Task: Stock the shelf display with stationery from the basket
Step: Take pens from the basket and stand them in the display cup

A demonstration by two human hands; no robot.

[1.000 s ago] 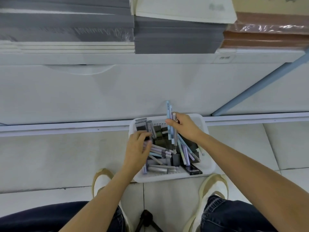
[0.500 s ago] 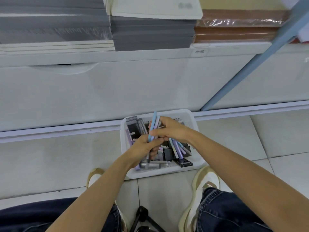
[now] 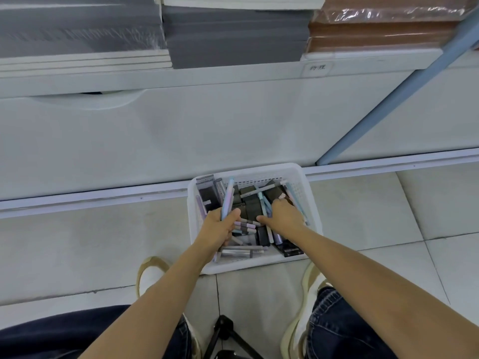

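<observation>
Tiled floor, basket (image 3: 246, 266) — left hand (image 3: 220, 229) grips pens (image 3: 228, 196); right hand (image 3: 283, 216) half-buried — grip unclear.

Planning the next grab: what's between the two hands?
Head view: between left hand and right hand lie dark boxes and lilac-capped pens, in the basket.

A stationery shop: stacked notebooks (image 3: 233, 35) on a labelled shelf (image 3: 233, 76).

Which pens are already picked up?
The pale blue and lilac pens gripped in the left hand, sticking up; the rest lie loose in the basket.
</observation>
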